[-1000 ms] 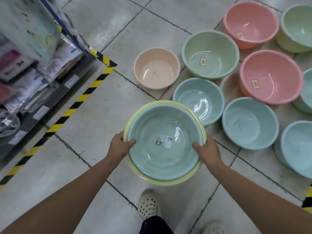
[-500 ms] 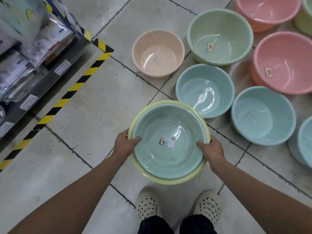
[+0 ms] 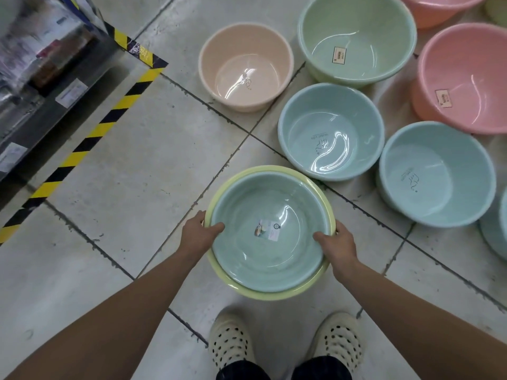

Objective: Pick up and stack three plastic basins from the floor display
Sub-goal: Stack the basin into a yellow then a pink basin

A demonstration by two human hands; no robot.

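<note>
I hold a stack of two basins: a teal basin (image 3: 247,259) with a small label at its bottom, nested inside a pale yellow basin (image 3: 263,296) whose rim shows around it. My left hand (image 3: 199,233) grips the stack's left rim, thumb over the edge. On the right rim sits my right hand (image 3: 337,242), gripping the same way. Several more basins stand on the tiled floor beyond: a peach basin (image 3: 244,64), a light blue basin (image 3: 329,130), another light blue basin (image 3: 436,171), a green basin (image 3: 356,37) and a pink basin (image 3: 466,78).
A store shelf (image 3: 49,78) with packaged goods stands at the left, bordered by yellow-and-black hazard tape (image 3: 90,135) on the floor. My two shoes (image 3: 230,341) are below the stack. More basins are cut off at the right and top edges.
The view has moved closer to the floor basins and tilted down, bringing both shoes into sight. Both hands keep the same grip on the stacked basins.
</note>
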